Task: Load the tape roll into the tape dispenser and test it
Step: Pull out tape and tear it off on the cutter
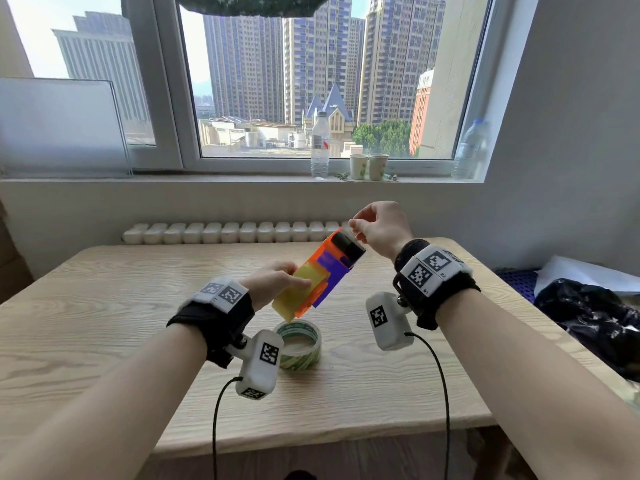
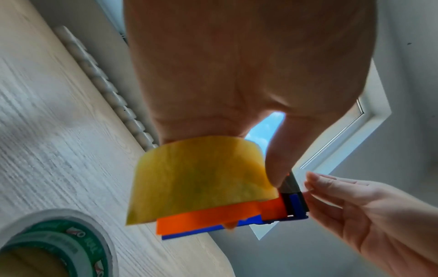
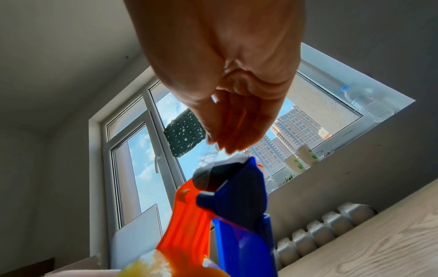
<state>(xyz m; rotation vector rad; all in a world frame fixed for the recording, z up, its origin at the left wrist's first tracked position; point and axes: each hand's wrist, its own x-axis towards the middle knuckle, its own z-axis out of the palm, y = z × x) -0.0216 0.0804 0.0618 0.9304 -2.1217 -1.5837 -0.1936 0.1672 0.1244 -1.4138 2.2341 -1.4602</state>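
My left hand (image 1: pixel 277 278) grips a yellowish tape roll (image 1: pixel 298 291) seated in an orange and blue tape dispenser (image 1: pixel 334 268), held tilted above the table. In the left wrist view the thumb (image 2: pixel 277 159) presses the yellowish tape roll (image 2: pixel 199 180) above the orange frame of the tape dispenser (image 2: pixel 213 215). My right hand (image 1: pixel 356 226) is at the dispenser's upper end by the black roller (image 3: pixel 213 176). Its fingertips (image 3: pixel 220 144) pinch a faint clear strip of tape (image 3: pixel 208 159) that runs up from the roller.
A second tape roll (image 1: pixel 299 344) with green print lies flat on the wooden table (image 1: pixel 104 323) under the dispenser. Dark cloth and paper (image 1: pixel 588 313) sit off the table's right edge. A bottle (image 1: pixel 319 147) and two paper cups (image 1: pixel 369 166) stand on the windowsill.
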